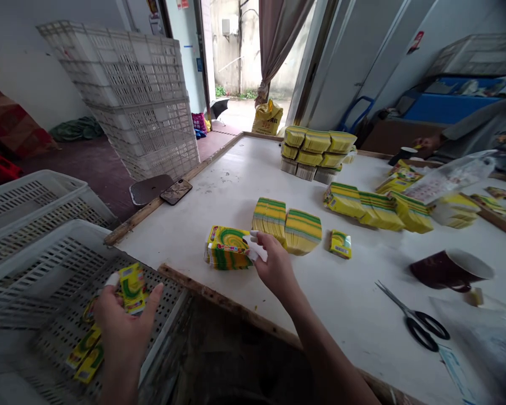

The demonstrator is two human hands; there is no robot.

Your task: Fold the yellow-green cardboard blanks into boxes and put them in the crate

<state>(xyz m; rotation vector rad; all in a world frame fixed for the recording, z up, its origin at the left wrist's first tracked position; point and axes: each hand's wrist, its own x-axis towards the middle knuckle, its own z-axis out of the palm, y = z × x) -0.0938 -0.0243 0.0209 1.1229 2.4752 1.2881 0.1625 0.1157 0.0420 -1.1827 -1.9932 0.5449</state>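
My left hand (124,320) is over the white plastic crate (78,230), thumb and fingers spread apart. A small yellow-and-green packet (131,288) is just beyond its fingers; it appears loose, not gripped. More such packets lie lower in the crate, partly hidden by the hand. On the table, my right hand (274,261) pinches the right end of the top packet on a short stack of yellow packets (226,250). White covers show on its thumb and fingertip. Behind it stand two bundles of flat yellow-green packets (270,216), and a single packet (340,244) lies to the right.
Scissors (413,318) and a dark mug (449,267) are on the right. Rows of bundles (377,208) and a stacked block (316,149) stand farther back. A phone (176,192) lies at the left wooden edge. Tall crates (126,95) rise behind. Another person's hand (428,145) is far right.
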